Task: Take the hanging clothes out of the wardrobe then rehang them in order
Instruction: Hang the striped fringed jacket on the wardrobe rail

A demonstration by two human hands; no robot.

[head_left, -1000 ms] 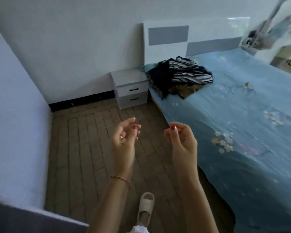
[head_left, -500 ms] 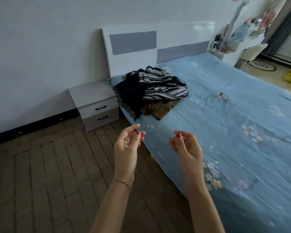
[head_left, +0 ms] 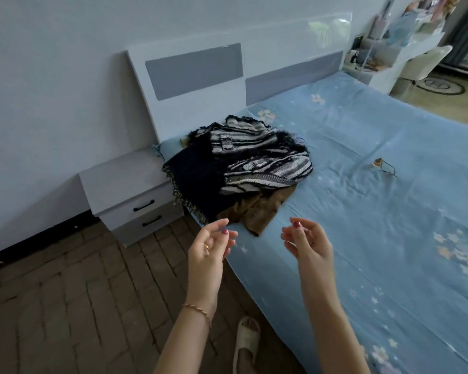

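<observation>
A pile of clothes [head_left: 243, 168] lies on the near left corner of the bed [head_left: 376, 201], by the headboard. A black-and-white striped garment [head_left: 265, 168] is on top, a dark navy piece [head_left: 197, 179] to its left, a brown piece [head_left: 257, 211] underneath at the front. My left hand [head_left: 208, 249] and my right hand [head_left: 305, 241] hover side by side just in front of the pile, fingers loosely curled, holding nothing. Neither hand touches the clothes. No wardrobe is in view.
A white nightstand [head_left: 130, 193] with two drawers stands left of the bed against the wall. A small object with a cord [head_left: 381, 166] lies on the blue sheet. A cluttered white desk [head_left: 395, 52] and chair stand at the far right. Brick floor [head_left: 65, 306] lies to my left.
The view has swung right and closer to the bed, so the clothes pile now sits just beyond my hands. Both hands keep the same loose, empty pose.
</observation>
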